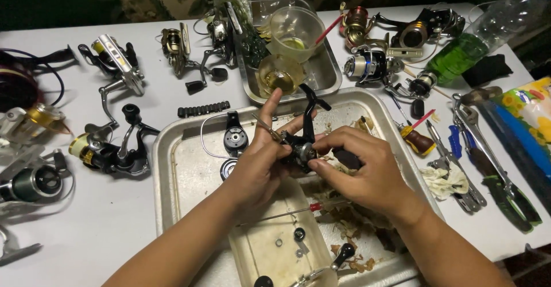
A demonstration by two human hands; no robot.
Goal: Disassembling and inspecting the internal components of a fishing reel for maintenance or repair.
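White table, crowded with fishing reels and tools; landmark is the big steel tray [172, 166] at centre.

Both hands work over the tray's middle. Left hand [255, 169] cradles a black reel body [299, 149] from its left side, thumb and forefinger raised, other fingers closed round the body. Right hand [367, 172] comes in from the right, fingertips pinched together on the body's lower right face; what it pinches is too small to tell. Reel stem [310, 112] stands up and away from the hands, so the long axis runs roughly upright, tilted toward the tray's far rim. Body sits between the two hands, touching both; neither is clearly nearer.

Inside the tray: a black side plate [235, 138] left of the hands, a thin red-handled pick [298, 209] just below them, a small plastic dish [275, 247] with washers at the near edge.

Beyond the tray's far rim: a smaller steel pan [327, 74] with two plastic cups. Right of the tray: a screwdriver [418, 140], pliers [459, 172], a green bottle [459, 54]. Left of the tray: several whole reels [109, 152].
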